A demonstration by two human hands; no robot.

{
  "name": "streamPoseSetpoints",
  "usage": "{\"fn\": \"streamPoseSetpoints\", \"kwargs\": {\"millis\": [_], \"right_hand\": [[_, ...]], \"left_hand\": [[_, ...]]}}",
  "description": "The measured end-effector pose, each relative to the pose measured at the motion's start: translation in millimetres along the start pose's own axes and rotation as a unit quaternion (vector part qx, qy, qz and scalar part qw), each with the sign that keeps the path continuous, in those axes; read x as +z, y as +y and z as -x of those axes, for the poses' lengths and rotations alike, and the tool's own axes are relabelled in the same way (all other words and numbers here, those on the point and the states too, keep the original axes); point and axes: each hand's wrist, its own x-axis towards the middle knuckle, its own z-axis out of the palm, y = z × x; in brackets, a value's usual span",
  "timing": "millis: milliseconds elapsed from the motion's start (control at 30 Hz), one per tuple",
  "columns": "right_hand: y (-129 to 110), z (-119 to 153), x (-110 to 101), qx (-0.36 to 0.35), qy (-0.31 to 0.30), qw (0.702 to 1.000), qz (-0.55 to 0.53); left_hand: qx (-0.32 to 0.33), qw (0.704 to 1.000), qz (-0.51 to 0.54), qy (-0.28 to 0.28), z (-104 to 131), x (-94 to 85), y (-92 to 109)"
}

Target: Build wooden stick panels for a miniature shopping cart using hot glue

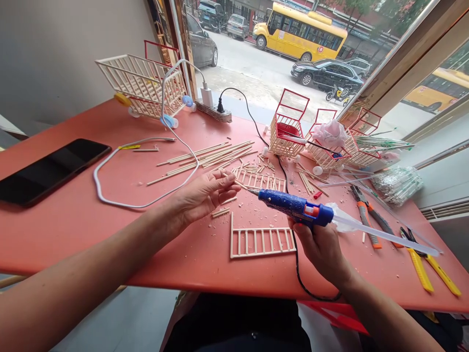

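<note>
My right hand (322, 247) is wrapped round the grip of a blue hot glue gun (293, 204), which points left. A long clear glue stick (388, 234) sticks out of its back end. Between the thumb and fingers of my left hand (210, 193) is a short wooden stick (240, 184), its free end close to the nozzle. Whether nozzle and stick touch, I cannot tell. Below the gun lies a ladder-like stick frame (262, 242). Another stick frame (264, 181) lies farther back, partly behind the gun and loose sticks.
Loose wooden sticks (205, 159) and scraps cover the middle. Small stick-built carts (139, 85) stand at the back left and right. Pliers (370, 217) and yellow-handled cutters (421, 264) lie right. A phone (51, 168), white cable (98, 183) and power strip (214, 111) are left of centre.
</note>
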Motion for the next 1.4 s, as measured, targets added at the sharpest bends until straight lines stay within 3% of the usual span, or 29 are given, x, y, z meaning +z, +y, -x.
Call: {"fn": "streamPoseSetpoints", "kwargs": {"millis": [700, 967, 1400], "right_hand": [[-0.2, 2.0, 1.7, 0.002, 0.009, 1.0, 0.004], [2.4, 1.4, -0.6, -0.006, 0.003, 0.999, 0.033], [1.9, 2.5, -0.9, 0.003, 0.011, 0.999, 0.034]], "left_hand": [[-0.002, 1.0, 0.009, -0.006, 1.4, 1.0, 0.4], [0.0, 0.999, 0.001, -0.039, -2.1, -4.1, -1.8], [0.001, 1.0, -0.004, -0.016, 0.0, -1.6, -1.3]]}}
